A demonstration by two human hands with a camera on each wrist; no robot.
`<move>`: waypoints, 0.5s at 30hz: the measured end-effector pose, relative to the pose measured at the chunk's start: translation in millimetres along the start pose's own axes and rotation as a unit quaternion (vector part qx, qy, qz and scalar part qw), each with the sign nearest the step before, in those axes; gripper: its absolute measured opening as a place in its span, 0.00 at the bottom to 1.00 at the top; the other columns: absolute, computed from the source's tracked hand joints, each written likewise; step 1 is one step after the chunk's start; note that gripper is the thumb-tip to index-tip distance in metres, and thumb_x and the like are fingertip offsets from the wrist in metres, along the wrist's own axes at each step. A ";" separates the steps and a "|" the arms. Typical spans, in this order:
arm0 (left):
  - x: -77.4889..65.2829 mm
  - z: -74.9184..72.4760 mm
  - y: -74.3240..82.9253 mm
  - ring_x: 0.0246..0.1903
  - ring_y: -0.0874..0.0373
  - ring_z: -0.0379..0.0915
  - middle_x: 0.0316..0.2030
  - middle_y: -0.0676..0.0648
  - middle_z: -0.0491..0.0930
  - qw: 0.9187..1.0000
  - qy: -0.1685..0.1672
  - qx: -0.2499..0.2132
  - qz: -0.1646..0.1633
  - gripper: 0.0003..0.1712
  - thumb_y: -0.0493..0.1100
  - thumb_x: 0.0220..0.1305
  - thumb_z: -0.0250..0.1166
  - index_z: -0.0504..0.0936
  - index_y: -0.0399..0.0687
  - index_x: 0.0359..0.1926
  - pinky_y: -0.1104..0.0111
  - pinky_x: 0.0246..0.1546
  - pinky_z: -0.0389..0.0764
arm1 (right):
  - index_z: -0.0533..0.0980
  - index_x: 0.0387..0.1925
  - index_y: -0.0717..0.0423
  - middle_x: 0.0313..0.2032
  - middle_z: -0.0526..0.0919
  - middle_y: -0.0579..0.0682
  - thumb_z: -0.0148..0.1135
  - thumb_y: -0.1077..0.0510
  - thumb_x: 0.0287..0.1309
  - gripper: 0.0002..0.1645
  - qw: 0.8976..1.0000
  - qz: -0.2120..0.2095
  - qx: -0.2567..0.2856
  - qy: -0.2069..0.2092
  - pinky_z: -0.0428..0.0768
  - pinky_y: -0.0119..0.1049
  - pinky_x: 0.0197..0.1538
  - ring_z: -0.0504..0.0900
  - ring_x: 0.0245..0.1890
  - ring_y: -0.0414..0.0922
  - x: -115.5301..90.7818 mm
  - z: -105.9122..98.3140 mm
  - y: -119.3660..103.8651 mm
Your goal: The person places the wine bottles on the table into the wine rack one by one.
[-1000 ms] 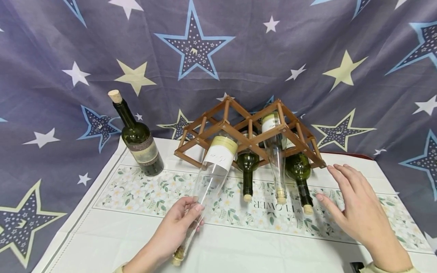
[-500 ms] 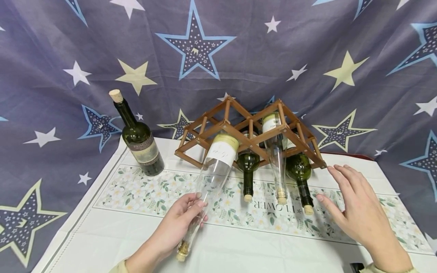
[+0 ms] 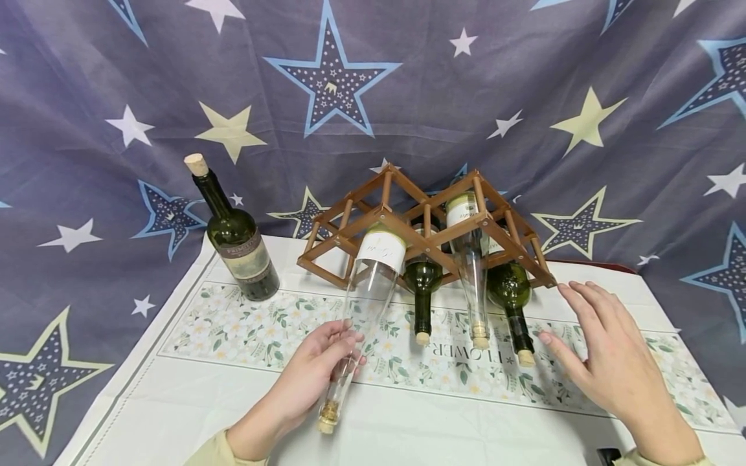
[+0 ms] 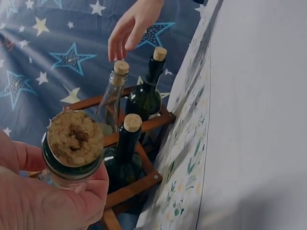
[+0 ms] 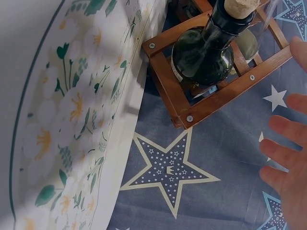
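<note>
My left hand [image 3: 317,369] grips the neck of a clear, corked wine bottle [image 3: 373,285], its cork toward me and its white-labelled base inside the left part of a wooden wine rack [image 3: 344,226]. In the left wrist view the bottle's cork [image 4: 76,138] shows close up, with fingers around the glass below it. Beside the rack's right corner, my right hand [image 3: 618,356] is held with fingers extended and nothing in it. The rack also bears a green bottle [image 3: 423,278], another clear bottle [image 3: 473,272] and a second green bottle [image 3: 509,285], necks pointing forward.
A dark green corked bottle [image 3: 241,249] stands upright at the table's left. A floral runner [image 3: 233,323] lies across the white tablecloth [image 3: 192,408]. A star-patterned curtain [image 3: 431,97] hangs right behind the rack. A small black object [image 3: 609,455] sits at the front right.
The left hand has moved forward and slightly right with the clear bottle, whose base has slid deeper into the rack. My right hand has stayed nearly still.
</note>
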State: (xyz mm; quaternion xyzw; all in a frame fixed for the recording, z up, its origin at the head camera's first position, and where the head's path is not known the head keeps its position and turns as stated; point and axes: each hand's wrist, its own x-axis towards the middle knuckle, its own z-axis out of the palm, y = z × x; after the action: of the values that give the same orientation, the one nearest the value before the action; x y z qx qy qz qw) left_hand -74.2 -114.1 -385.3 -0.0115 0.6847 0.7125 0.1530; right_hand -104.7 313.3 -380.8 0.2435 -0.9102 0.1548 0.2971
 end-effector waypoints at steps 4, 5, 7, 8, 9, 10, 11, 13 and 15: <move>3.4 3.1 2.6 0.43 0.50 0.78 0.55 0.38 0.76 1.000 -0.001 -0.012 0.004 0.33 0.43 0.72 0.57 0.57 0.33 0.70 0.68 0.41 0.78 | 0.65 0.72 0.56 0.66 0.68 0.63 0.65 0.37 0.56 0.49 1.000 0.004 -0.004 -0.008 0.51 0.53 0.73 0.63 0.67 0.63 -0.3 -0.2 0.4; 4.3 4.0 3.2 0.43 0.50 0.79 0.55 0.38 0.76 1.000 -0.001 -0.015 0.006 0.33 0.43 0.72 0.57 0.57 0.33 0.70 0.67 0.42 0.78 | 0.66 0.72 0.57 0.66 0.68 0.64 0.66 0.37 0.55 0.49 1.000 0.003 -0.002 -0.006 0.51 0.53 0.73 0.63 0.66 0.63 -0.1 -0.2 0.5; 6.2 5.9 4.0 0.43 0.49 0.79 0.55 0.37 0.75 1.000 -0.002 -0.021 0.011 0.32 0.41 0.71 0.58 0.58 0.32 0.70 0.66 0.43 0.78 | 0.66 0.72 0.57 0.66 0.68 0.64 0.66 0.37 0.56 0.49 1.000 0.004 -0.004 -0.010 0.51 0.53 0.73 0.63 0.67 0.63 -0.2 -0.5 0.5; 6.9 6.8 4.5 0.43 0.49 0.79 0.56 0.37 0.75 1.000 -0.003 -0.024 0.013 0.32 0.40 0.71 0.58 0.58 0.32 0.70 0.65 0.44 0.79 | 0.66 0.72 0.57 0.66 0.68 0.64 0.66 0.37 0.56 0.49 1.000 0.004 -0.004 -0.010 0.51 0.53 0.73 0.63 0.67 0.63 -0.2 -0.6 0.5; 7.6 7.8 5.0 0.43 0.49 0.79 0.56 0.36 0.75 1.000 -0.004 -0.026 0.015 0.33 0.40 0.70 0.58 0.58 0.31 0.70 0.65 0.44 0.79 | 0.66 0.72 0.58 0.66 0.68 0.64 0.66 0.37 0.55 0.49 1.000 0.005 -0.004 -0.011 0.51 0.53 0.73 0.63 0.67 0.64 -0.2 -0.9 0.3; 8.4 8.7 5.4 0.43 0.49 0.79 0.56 0.36 0.75 0.999 -0.005 -0.028 0.016 0.33 0.39 0.70 0.58 0.58 0.31 0.70 0.64 0.44 0.79 | 0.66 0.72 0.58 0.66 0.68 0.64 0.66 0.37 0.55 0.49 1.000 0.005 -0.004 -0.012 0.51 0.53 0.73 0.63 0.67 0.64 -0.1 -1.2 0.0; 9.2 9.6 5.7 0.43 0.49 0.79 0.56 0.36 0.75 0.999 -0.004 -0.030 0.017 0.33 0.39 0.70 0.58 0.57 0.31 0.70 0.64 0.45 0.79 | 0.66 0.72 0.58 0.66 0.68 0.64 0.66 0.37 0.55 0.49 1.000 0.005 -0.004 -0.012 0.51 0.53 0.73 0.63 0.67 0.64 0.0 -1.5 -0.3; 10.7 11.2 6.3 0.44 0.49 0.79 0.56 0.36 0.74 0.999 -0.003 -0.033 0.019 0.34 0.38 0.69 0.58 0.57 0.30 0.70 0.62 0.46 0.80 | 0.65 0.72 0.57 0.66 0.67 0.64 0.65 0.37 0.56 0.49 1.000 0.008 -0.005 -0.016 0.50 0.53 0.73 0.62 0.67 0.64 -0.1 -2.1 -1.1; 12.2 12.6 7.3 0.44 0.49 0.79 0.56 0.36 0.74 0.999 -0.002 -0.033 0.020 0.34 0.37 0.69 0.58 0.56 0.29 0.71 0.61 0.47 0.80 | 0.65 0.72 0.58 0.66 0.67 0.65 0.66 0.37 0.55 0.49 1.000 0.009 -0.006 -0.018 0.50 0.53 0.73 0.62 0.67 0.64 0.0 -2.5 -1.7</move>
State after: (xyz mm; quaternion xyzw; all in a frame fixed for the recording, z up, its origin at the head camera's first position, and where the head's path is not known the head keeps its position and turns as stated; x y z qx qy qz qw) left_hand -85.1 -99.4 -380.2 -0.0014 0.6604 0.7378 0.1394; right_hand -102.7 312.9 -378.6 0.2362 -0.9184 0.1477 0.2810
